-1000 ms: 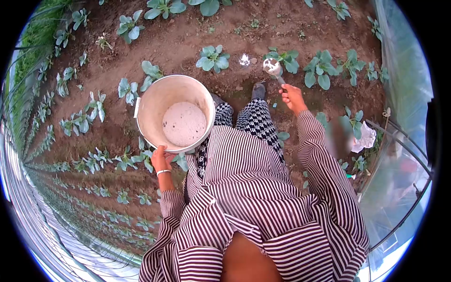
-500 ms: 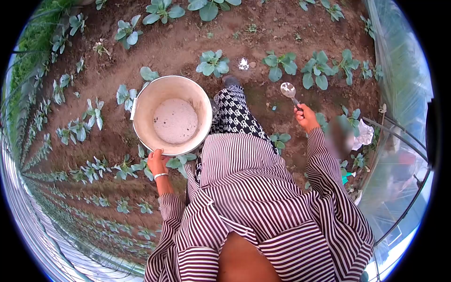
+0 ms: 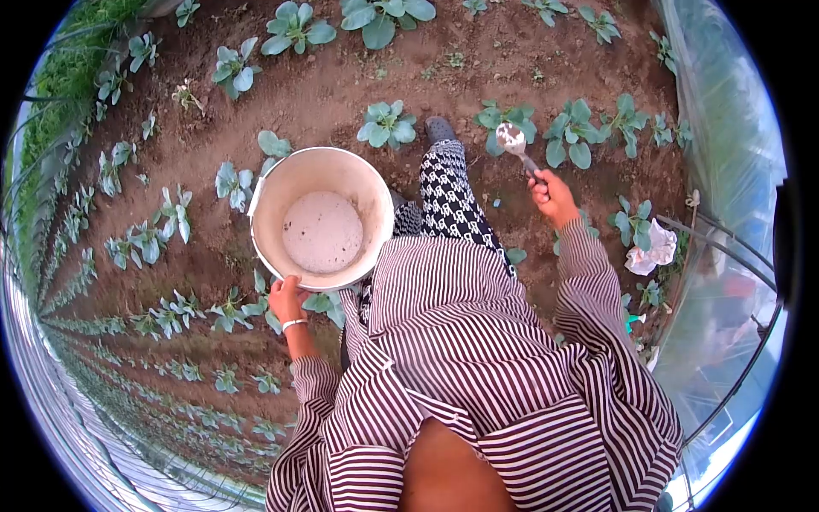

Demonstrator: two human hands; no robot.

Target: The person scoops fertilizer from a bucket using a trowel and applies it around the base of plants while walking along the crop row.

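Observation:
My left hand [image 3: 287, 300] is closed on the near rim of a whitish bucket [image 3: 271, 209], which tilts so that I see into it. Pale grey-white powder [image 3: 322, 232] with dark specks covers its bottom. In my right hand [image 3: 554, 198] is the dark handle of a metal spoon [image 3: 512, 139]. White material clings to the spoon's bowl, which is held over a leafy seedling [image 3: 522, 119]. Another leafy seedling [image 3: 386, 125] grows between the bucket and my shoe [image 3: 439, 130].
Rows of leafy plants [image 3: 145, 239] run through the brown soil on the left. More plants [image 3: 294, 27] stand ahead. Plastic sheeting [image 3: 725, 111] and poles [image 3: 717, 243] line the right side, near a crumpled white bag [image 3: 652, 247].
My right hand has moved the spoon forward and left over a seedling. The bucket shifted slightly right and nearer. My foot stepped forward and right, and the white patch on the soil no longer shows.

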